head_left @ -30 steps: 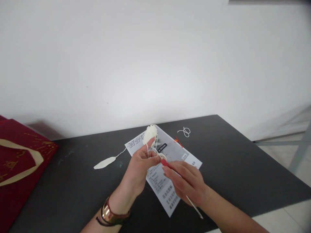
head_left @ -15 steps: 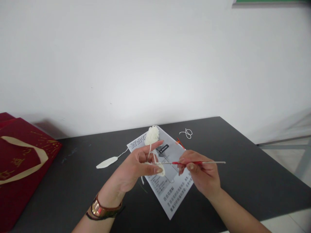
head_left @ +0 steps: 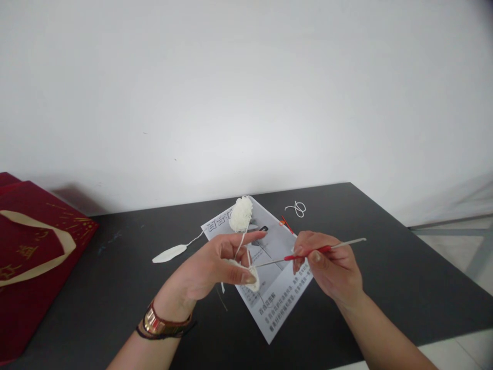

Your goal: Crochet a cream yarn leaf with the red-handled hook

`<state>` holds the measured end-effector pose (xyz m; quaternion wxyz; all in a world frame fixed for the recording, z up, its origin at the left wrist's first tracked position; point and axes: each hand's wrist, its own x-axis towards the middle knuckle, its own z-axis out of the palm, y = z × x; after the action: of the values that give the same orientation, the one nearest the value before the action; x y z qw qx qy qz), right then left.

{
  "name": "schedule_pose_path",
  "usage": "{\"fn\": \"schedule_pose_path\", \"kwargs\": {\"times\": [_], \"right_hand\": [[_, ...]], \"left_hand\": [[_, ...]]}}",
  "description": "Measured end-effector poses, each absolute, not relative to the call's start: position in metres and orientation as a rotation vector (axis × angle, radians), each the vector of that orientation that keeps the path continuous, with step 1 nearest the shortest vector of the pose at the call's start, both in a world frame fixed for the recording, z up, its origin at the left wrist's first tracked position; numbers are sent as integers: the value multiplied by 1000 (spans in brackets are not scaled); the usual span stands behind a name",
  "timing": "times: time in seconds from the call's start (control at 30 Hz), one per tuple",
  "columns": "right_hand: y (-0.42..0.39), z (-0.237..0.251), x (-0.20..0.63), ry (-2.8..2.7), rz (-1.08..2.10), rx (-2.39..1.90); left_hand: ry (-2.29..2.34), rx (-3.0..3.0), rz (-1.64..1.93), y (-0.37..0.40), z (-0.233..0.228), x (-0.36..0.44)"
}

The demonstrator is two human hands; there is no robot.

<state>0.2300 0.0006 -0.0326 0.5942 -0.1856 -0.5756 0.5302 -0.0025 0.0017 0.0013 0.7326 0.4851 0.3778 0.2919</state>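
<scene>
While left fingers (head_left: 242,278) pinch crochet-work (head_left: 253,283), right fingers (head_left: 320,261) grip a hook (head_left: 304,254) over paper's edge (head_left: 287,310).

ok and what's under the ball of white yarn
Under the yarn ball is the printed sheet, with part of its heading showing beside it. Any print directly beneath the ball is covered and can't be read.

L hand (head_left: 210,267) has a small wht crochet pc (head_left: 253,282) in its grip, index finger out w/ a yarn strand (head_left: 242,243) over it, & R hand (head_left: 335,270) holds a red-handled hook (head_left: 291,257), its far end at the pc's upper edge. Below, a printed sheet (head_left: 271,324) lies on the blk bench (head_left: 408,277) w/ a wht yarn ball (head_left: 241,215) nr its far corner. Leaf-shaped wht pc (head_left: 169,253) & red bag (head_left: 38,257) sit L, loose yarn loop (head_left: 297,208) & small red item (head_left: 287,225) R.
</scene>
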Motion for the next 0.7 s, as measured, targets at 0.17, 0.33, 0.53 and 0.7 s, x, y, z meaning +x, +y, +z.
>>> {"fn": "schedule_pose_path", "kwargs": {"times": [0.17, 0.33, 0.53, 0.7], "right_hand": [[3, -26, 229, -1168, 1401, -473], [9, -31, 220, -789, 1691, -653], [9, -39, 208, -587, 1800, -782], [3, -38, 206, -771, 1559, -800]], "left_hand": [[879, 1160, 602, 0, 1, -3], [995, 1434, 726, -2, 4, 3], [1183, 1537, 974, -5, -1, 21], [1278, 1373, 1037, -6, -9, 32]]}}
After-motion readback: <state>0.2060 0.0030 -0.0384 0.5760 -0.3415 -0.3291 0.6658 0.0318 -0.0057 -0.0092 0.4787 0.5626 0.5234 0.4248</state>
